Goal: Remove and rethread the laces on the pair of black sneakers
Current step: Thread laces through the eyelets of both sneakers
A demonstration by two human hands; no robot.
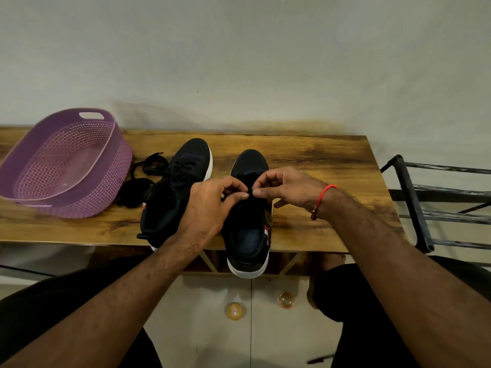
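Two black sneakers with white soles stand side by side on a wooden table (318,160), toes pointing away from me. The left sneaker (183,176) shows laces across its front. The right sneaker (248,235) juts over the table's near edge. My left hand (212,208) and my right hand (287,189) meet over the right sneaker's tongue, and each pinches the black lace (249,191) between thumb and forefinger. A loose black lace (146,176) lies in a heap to the left of the left sneaker.
A purple perforated plastic basket (117,160) sits tilted at the table's left end. A black metal rack (414,203) stands to the right of the table. A wall rises right behind the table. Two small round objects (235,310) lie on the floor below.
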